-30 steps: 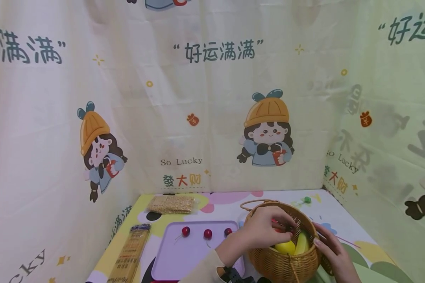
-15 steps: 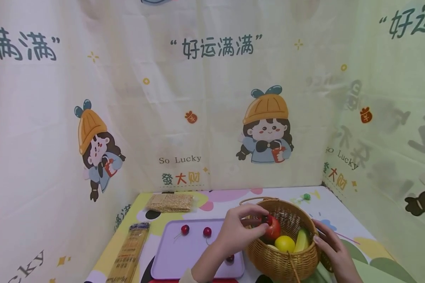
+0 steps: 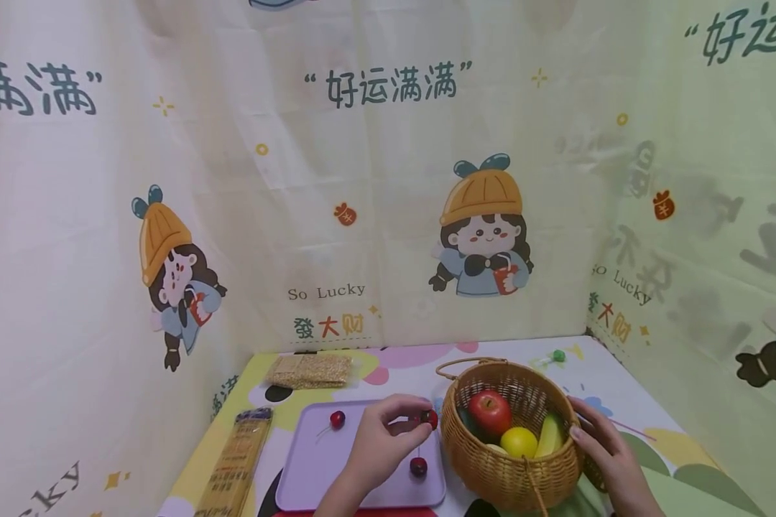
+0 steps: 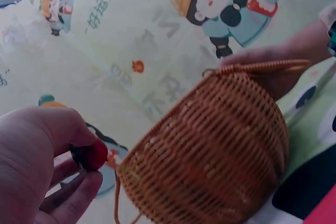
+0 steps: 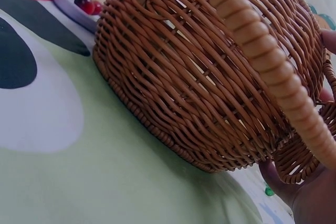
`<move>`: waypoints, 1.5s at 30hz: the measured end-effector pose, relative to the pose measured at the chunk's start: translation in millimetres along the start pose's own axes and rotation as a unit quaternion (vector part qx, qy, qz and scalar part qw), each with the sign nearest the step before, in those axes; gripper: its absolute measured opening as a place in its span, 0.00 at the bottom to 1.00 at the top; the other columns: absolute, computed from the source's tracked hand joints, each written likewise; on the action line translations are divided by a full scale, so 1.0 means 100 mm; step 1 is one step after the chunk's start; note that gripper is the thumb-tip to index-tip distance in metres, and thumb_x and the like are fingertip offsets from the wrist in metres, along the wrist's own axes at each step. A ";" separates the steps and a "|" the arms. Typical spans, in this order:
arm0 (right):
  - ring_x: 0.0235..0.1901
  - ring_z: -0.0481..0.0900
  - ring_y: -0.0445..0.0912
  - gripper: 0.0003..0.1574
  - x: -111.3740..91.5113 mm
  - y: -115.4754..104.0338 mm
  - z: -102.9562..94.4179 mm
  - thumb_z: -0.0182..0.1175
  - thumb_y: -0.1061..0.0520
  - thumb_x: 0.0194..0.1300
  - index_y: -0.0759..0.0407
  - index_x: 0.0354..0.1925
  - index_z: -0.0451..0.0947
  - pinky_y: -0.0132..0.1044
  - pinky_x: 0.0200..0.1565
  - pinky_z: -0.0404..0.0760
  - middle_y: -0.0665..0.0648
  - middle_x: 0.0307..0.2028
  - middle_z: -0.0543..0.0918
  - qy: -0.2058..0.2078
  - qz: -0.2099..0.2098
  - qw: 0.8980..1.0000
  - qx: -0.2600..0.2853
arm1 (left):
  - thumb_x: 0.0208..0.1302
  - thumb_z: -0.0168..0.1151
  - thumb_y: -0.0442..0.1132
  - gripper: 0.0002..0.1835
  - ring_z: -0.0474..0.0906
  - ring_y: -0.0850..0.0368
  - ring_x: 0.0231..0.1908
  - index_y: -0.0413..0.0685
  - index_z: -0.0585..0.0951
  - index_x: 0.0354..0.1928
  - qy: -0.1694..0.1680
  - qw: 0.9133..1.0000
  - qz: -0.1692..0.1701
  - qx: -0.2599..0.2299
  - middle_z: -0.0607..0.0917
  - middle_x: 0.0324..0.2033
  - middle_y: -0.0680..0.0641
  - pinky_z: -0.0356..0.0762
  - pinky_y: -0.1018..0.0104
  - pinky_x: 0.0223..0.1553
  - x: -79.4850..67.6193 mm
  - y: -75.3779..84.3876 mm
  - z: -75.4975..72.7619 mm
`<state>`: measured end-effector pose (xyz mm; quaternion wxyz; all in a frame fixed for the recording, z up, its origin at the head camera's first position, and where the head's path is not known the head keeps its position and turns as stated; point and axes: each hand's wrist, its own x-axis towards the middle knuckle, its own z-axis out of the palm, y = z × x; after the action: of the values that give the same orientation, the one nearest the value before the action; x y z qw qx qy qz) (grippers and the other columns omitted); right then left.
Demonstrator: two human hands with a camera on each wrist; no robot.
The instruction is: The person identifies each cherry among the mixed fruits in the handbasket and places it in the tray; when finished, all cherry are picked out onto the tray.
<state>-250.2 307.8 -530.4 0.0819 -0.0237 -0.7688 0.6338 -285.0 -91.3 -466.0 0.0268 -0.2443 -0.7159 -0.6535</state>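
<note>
My left hand pinches a dark red cherry between thumb and fingers, over the right side of the lilac tray. The left wrist view shows this cherry close to the basket's rim. One cherry lies at the tray's upper left, and another at its lower right; my hand hides part of the tray between them. The wicker basket holds a red apple, a yellow lemon-like fruit and a green-yellow banana-like piece. My right hand grips the basket's right rim.
A bag of grains lies behind the tray, and a long packet of noodles lies to its left. A small green item sits behind the basket. Printed curtains close off the back and both sides.
My left hand has come out of the basket with the cherry and moved left to the tray, uncovering the apple. My right hand stays on the basket.
</note>
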 end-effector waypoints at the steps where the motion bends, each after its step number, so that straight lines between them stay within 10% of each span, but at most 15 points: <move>1: 0.54 0.68 0.11 0.41 0.00 0.00 0.00 0.55 0.46 0.89 0.54 0.88 0.56 0.26 0.50 0.83 0.20 0.62 0.67 0.001 -0.003 1.000 -0.002 | 0.67 0.79 0.35 0.15 0.91 0.60 0.52 0.52 0.93 0.54 0.005 1.000 -0.004 0.008 0.93 0.53 0.44 0.91 0.66 0.55 -0.02 -0.04 -0.03; 16: 0.53 0.69 0.11 0.42 0.00 -0.03 0.01 0.55 0.45 0.89 0.54 0.89 0.55 0.28 0.50 0.83 0.21 0.62 0.67 -0.001 0.010 1.000 0.002 | 0.63 0.79 0.32 0.13 0.90 0.62 0.42 0.56 0.94 0.46 0.017 0.986 0.014 0.163 0.92 0.44 0.51 0.92 0.64 0.46 -0.25 -0.37 -0.45; 27: 0.53 0.68 0.11 0.43 0.01 -0.02 0.01 0.55 0.44 0.88 0.54 0.89 0.55 0.31 0.52 0.85 0.20 0.61 0.67 0.004 0.019 1.000 -0.002 | 0.57 0.81 0.31 0.14 0.85 0.66 0.41 0.50 0.93 0.45 -0.037 0.965 -0.002 0.260 0.89 0.43 0.55 0.90 0.66 0.45 -0.32 -0.66 -0.69; 45: 0.53 0.68 0.11 0.42 -0.01 -0.03 0.02 0.55 0.45 0.88 0.54 0.89 0.55 0.28 0.51 0.84 0.25 0.65 0.67 0.005 0.013 1.000 0.000 | 0.60 0.82 0.39 0.11 0.81 0.69 0.43 0.62 0.93 0.42 -0.081 0.951 -0.028 0.296 0.89 0.42 0.64 0.86 0.66 0.48 -0.34 -0.75 -0.73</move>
<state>-249.8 305.4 -527.7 0.0776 -0.0375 -0.7679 0.6347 -304.1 -173.1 -537.4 0.0218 -0.2577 -0.8836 -0.3904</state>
